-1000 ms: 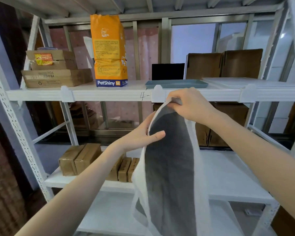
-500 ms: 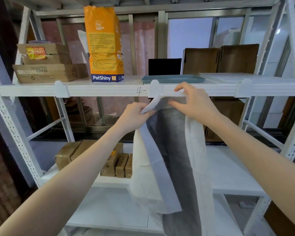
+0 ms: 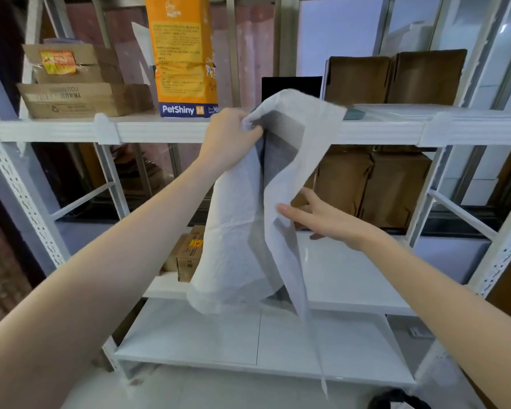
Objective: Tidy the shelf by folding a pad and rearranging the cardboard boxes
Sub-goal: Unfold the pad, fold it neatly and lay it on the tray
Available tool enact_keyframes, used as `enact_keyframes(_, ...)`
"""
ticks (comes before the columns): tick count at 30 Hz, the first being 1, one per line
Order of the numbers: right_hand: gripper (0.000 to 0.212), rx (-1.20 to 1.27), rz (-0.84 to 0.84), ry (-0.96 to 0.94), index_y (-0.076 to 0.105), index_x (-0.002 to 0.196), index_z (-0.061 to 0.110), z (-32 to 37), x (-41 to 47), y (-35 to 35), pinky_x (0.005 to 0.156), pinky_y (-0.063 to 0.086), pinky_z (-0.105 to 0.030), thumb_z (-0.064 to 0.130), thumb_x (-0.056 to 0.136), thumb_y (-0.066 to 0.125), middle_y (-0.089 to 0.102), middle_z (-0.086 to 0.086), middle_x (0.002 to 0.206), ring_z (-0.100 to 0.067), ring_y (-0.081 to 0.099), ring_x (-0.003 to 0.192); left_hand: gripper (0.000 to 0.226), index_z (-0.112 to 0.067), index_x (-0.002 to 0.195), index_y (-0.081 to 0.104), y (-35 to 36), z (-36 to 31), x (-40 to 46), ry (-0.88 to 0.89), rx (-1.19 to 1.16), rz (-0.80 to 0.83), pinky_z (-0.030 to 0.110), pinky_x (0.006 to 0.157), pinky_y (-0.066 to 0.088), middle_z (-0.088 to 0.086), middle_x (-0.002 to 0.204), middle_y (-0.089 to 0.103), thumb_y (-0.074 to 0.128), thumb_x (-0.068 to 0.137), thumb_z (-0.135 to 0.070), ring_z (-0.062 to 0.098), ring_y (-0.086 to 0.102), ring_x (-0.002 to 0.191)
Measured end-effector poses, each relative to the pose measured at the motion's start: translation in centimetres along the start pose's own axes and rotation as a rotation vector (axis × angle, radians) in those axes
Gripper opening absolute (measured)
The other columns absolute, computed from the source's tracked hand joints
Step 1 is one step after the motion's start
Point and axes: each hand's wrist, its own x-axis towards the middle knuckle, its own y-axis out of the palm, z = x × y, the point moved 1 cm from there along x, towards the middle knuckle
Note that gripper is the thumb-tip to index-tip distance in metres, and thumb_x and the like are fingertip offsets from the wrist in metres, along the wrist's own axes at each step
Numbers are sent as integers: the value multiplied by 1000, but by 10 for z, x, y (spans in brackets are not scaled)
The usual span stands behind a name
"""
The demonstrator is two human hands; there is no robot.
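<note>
A white pad [image 3: 236, 231] with a grey middle hangs in front of the white shelf rack [image 3: 189, 129]. My left hand [image 3: 230, 137] grips its bunched top at the level of the upper shelf edge. My right hand [image 3: 322, 219] is lower, fingers spread, its thumb touching the pad's right edge. Flat cardboard boxes [image 3: 83, 98] are stacked at the upper shelf's left. Two upright brown boxes [image 3: 396, 78] stand at its right. More brown boxes [image 3: 372, 187] stand on the middle shelf behind the pad, and small boxes [image 3: 189, 255] lie at that shelf's left.
An orange PetShiny bag [image 3: 183, 54] stands on the upper shelf beside the flat boxes. A blue tray [image 3: 356, 115] and a black panel [image 3: 291, 88] sit behind the pad's top. The lowest shelf board [image 3: 219, 335] is white. A dark object [image 3: 396, 401] lies on the floor.
My right hand let go of the pad's top and dropped to its right edge. My left hand rose and now holds the top alone. The pad hangs more folded.
</note>
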Motion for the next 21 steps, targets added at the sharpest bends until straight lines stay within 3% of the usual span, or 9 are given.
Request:
enact_keyframes(2, 111, 6, 57, -65, -4, 149, 33, 6, -3, 9, 105, 32, -26, 70, 65, 60, 26, 15, 153, -7, 36, 134, 43, -22, 48, 36, 0, -2, 2, -11, -7, -24, 12, 41, 30, -5, 49, 39, 57, 84, -15, 6, 37, 47)
enact_keyframes(4, 109, -14, 52, -119, -12, 148, 30, 13, -8, 17, 103, 18, -17, 54, 75, 66, 4, 25, 151, 1, 19, 136, 38, -20, 50, 40, -1, -1, 4, -31, -6, -37, 13, 40, 29, -4, 51, 41, 57, 84, -18, 6, 38, 48)
enact_keyframes(6, 117, -42, 27, -140, -17, 147, 24, 15, -9, 26, 102, 13, -15, 49, 74, 70, -5, 20, 155, -2, 8, 141, 32, -13, 53, 43, -1, -1, 6, -33, 25, -59, 23, 44, 27, 3, 54, 45, 56, 82, -20, 16, 41, 51)
enact_keyframes(9, 117, -75, -10, -134, -9, 149, 20, 15, -7, 39, 108, 20, -21, 51, 71, 73, 11, 7, 158, -12, 18, 143, 31, -13, 55, 41, -2, 1, 9, -13, 52, -83, 29, 53, 22, 9, 61, 47, 55, 81, -23, 24, 44, 63)
enact_keyframes(12, 86, -142, -67, -110, 0, 150, 15, 17, -4, 40, 92, 34, -20, 36, 90, 57, 35, -5, 149, -19, 43, 127, 35, -18, 54, 35, -5, 6, 10, 24, 65, -75, 30, 52, 19, 7, 62, 47, 53, 83, -22, 24, 44, 64)
enact_keyframes(14, 54, -148, -104, -95, 26, 145, 11, 16, -1, 34, 87, 40, -26, 24, 96, 46, 50, -12, 137, -25, 53, 116, 29, -14, 59, 41, -8, 11, 10, 33, 61, -61, 30, 51, 23, 6, 64, 48, 52, 85, -21, 24, 46, 66)
enact_keyframes(16, 34, -135, -164, -73, 50, 127, 5, 11, 3, 26, 84, 46, -33, 17, 97, 42, 60, -17, 121, -29, 58, 105, 20, -7, 73, 53, -10, 17, 8, 29, 84, -52, 30, 58, 31, 10, 75, 55, 50, 87, -20, 25, 51, 73)
enact_keyframes(21, 31, -101, -305, -52, 62, 105, -4, -2, 9, 6, 72, 44, -31, 20, 95, 47, 66, -19, 101, -30, 62, 89, 24, -4, 99, 58, -11, 45, 2, -8, 241, -34, 36, 68, 39, 18, 100, 64, 45, 94, -23, 36, 58, 93)
